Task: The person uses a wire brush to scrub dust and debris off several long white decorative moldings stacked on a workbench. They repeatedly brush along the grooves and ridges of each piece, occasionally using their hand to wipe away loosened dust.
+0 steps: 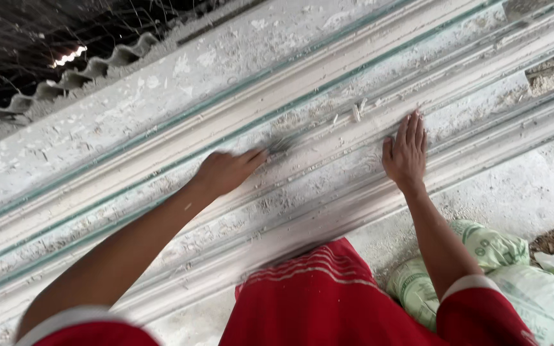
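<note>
A long white plaster moulding [328, 160] with ridged profiles runs diagonally across a dusty workbench [181, 83]. My left hand [226, 172] is closed around a small brush [279, 145], its blurred bristles touching a groove of the moulding. My right hand [406, 154] lies flat on the moulding, fingers together and stretched out, a little to the right of the brush. Loose plaster chips [356, 113] sit on the ridge above the two hands.
Green-edged strips [270, 115] run along the moulding. Pale printed sacks [514, 275] lie at the lower right beside my red shirt. Corrugated sheet [97, 64] and wire mesh [33, 25] border the bench at the upper left. Rubble shows at the far right edge.
</note>
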